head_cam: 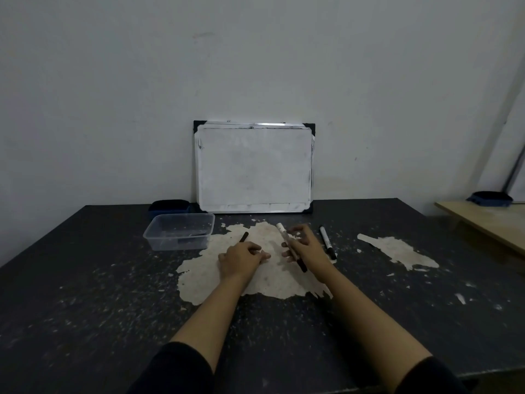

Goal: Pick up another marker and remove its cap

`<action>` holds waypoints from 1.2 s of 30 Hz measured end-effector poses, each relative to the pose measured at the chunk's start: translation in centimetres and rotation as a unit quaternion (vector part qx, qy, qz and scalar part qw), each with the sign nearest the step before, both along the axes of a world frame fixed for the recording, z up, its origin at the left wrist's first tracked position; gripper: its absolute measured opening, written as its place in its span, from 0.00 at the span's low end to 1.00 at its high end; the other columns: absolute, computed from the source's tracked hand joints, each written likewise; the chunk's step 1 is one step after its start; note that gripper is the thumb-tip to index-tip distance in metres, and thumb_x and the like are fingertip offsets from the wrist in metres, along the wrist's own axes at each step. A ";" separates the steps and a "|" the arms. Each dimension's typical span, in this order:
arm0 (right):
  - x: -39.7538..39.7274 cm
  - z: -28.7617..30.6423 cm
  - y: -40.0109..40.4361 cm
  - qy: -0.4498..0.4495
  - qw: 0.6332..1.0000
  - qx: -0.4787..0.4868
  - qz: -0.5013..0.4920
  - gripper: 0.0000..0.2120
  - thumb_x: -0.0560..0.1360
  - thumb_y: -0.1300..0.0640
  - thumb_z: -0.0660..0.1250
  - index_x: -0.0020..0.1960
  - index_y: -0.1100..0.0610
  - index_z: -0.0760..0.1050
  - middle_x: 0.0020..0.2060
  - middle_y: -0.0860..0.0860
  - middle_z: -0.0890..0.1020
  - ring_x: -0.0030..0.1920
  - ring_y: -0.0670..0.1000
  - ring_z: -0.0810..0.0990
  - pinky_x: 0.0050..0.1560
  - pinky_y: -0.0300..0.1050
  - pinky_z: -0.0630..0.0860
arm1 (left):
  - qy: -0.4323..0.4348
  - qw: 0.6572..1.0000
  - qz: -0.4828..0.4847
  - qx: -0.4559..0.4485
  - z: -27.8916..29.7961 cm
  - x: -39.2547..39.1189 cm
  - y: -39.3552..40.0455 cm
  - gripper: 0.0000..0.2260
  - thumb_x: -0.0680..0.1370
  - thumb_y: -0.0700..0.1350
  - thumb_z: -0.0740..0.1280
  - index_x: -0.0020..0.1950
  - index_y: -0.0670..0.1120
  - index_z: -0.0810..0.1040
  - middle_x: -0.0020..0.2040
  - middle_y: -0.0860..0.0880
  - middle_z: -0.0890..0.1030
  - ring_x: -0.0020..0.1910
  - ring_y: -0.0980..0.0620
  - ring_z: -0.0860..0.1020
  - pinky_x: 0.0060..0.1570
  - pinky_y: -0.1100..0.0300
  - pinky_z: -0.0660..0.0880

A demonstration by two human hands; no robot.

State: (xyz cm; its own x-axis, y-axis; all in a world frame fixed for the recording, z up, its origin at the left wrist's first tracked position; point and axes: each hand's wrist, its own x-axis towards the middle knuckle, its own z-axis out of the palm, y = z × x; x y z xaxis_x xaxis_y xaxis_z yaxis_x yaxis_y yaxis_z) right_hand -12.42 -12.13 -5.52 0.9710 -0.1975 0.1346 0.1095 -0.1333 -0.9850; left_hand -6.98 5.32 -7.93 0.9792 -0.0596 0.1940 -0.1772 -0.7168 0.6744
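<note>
Two dark sleeves at the bottom edge, bare forearms reaching forward over the black, flaked tabletop [85,280]. Landmark: whiteboard [254,169], upright against the wall at the far edge of the tabletop, surface wiped and smeared grey.

Left hand [241,258], in front of the whiteboard and slightly left of its middle, resting on the pale worn patch [255,280] of the tabletop; grip curled round a dark pen-like piece [244,237], perhaps a marker cap, whose free end points up and away toward the whiteboard; dim, blurred view, so identity uncertain.

Right hand [305,247], in front of the whiteboard's right half, close beside the left hand but apart from it; grip pinching a white-barrelled marker [289,245], light end toward the whiteboard, dark end toward the camera, barrel slanted.

Second marker [328,241], black cap and white body, lying flat on the tabletop just right of the right hand, below the whiteboard's right corner.

Clear plastic container [179,231], open-topped, in front of the whiteboard's lower left corner, with dark contents too dim to name. Blue eraser [169,206] just behind the container, beside the whiteboard's left edge.

Smaller pale patch [397,250] well to the right of the whiteboard. Wooden bench [488,223] at far right, bearing a blue object [490,199].
</note>
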 end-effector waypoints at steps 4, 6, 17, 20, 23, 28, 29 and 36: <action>0.1 0.7 -0.1 0.039 0.973 0.212 0.086 0.12 0.83 0.63 0.57 0.62 0.64 0.76 0.56 0.66 0.80 0.49 0.57 0.85 0.48 0.43 0.84 | -0.008 1.000 -0.016 0.024 0.2 -0.2 0.2 0.17 0.65 0.67 0.69 0.46 0.59 0.84 0.45 0.59 0.84 0.49 0.55 0.79 0.50 0.55 0.60; -0.1 1.2 0.0 0.053 0.940 0.316 0.121 0.15 0.84 0.61 0.55 0.65 0.63 0.75 0.59 0.65 0.80 0.55 0.57 0.83 0.55 0.44 0.82 | -0.009 0.999 -0.023 0.031 0.2 -0.3 0.2 0.18 0.65 0.68 0.67 0.46 0.60 0.84 0.46 0.59 0.84 0.49 0.55 0.79 0.51 0.55 0.59; 0.2 3.9 1.5 0.034 0.953 0.234 0.188 0.16 0.81 0.61 0.62 0.67 0.53 0.75 0.62 0.55 0.82 0.63 0.51 0.81 0.63 0.48 0.78 | 0.231 0.764 -0.078 -0.598 4.6 -0.6 -0.3 0.21 0.83 0.49 0.56 0.64 0.32 0.74 0.63 0.37 0.77 0.63 0.41 0.76 0.61 0.54 0.73; 0.8 4.4 2.1 0.012 0.981 0.150 0.127 0.13 0.81 0.57 0.63 0.65 0.56 0.76 0.54 0.55 0.85 0.54 0.50 0.84 0.57 0.45 0.79 | 0.309 0.663 -0.107 -0.674 5.5 -0.6 0.4 0.21 0.84 0.49 0.54 0.60 0.31 0.74 0.66 0.33 0.74 0.68 0.39 0.72 0.61 0.53 0.72; 1.5 4.8 2.4 -0.015 0.998 0.045 0.052 0.14 0.79 0.53 0.67 0.59 0.61 0.80 0.43 0.54 0.85 0.38 0.47 0.85 0.45 0.40 0.82 | 0.330 0.653 -0.122 -0.671 5.5 -0.9 1.1 0.19 0.83 0.45 0.57 0.62 0.30 0.73 0.66 0.33 0.74 0.68 0.39 0.73 0.63 0.52 0.72; 2.6 5.3 3.0 -0.044 0.997 -0.062 -0.031 0.16 0.76 0.50 0.71 0.48 0.64 0.83 0.35 0.54 0.83 0.30 0.49 0.77 0.35 0.42 0.77 | 0.379 0.613 -0.147 -0.678 4.4 -1.2 2.2 0.07 0.81 0.37 0.61 0.51 0.34 0.75 0.56 0.33 0.79 0.66 0.39 0.75 0.60 0.52 0.77; 2.7 5.3 3.1 -0.046 0.996 -0.073 -0.035 0.16 0.75 0.49 0.72 0.47 0.63 0.83 0.34 0.54 0.82 0.29 0.49 0.75 0.33 0.42 0.76 | 0.383 0.605 -0.146 -0.683 4.2 -1.2 2.4 0.06 0.80 0.37 0.62 0.51 0.34 0.75 0.55 0.33 0.79 0.64 0.39 0.76 0.55 0.52 0.80; 3.2 5.6 3.9 -0.046 0.992 -0.113 -0.035 0.18 0.75 0.45 0.70 0.49 0.62 0.83 0.42 0.53 0.87 0.35 0.49 0.82 0.39 0.46 0.79 | 0.382 0.628 -0.157 -0.660 3.5 -1.0 3.6 0.16 0.74 0.36 0.69 0.59 0.30 0.76 0.56 0.36 0.82 0.48 0.45 0.85 0.44 0.57 0.83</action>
State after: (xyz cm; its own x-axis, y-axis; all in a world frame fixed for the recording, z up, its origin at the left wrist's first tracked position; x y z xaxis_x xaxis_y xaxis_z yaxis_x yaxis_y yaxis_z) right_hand -9.24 -8.22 0.12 0.9375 -0.2191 0.2702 0.1799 -0.3595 -0.9156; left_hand -7.95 8.91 -4.46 0.7961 -0.5548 -0.2418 0.5671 0.5441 0.6184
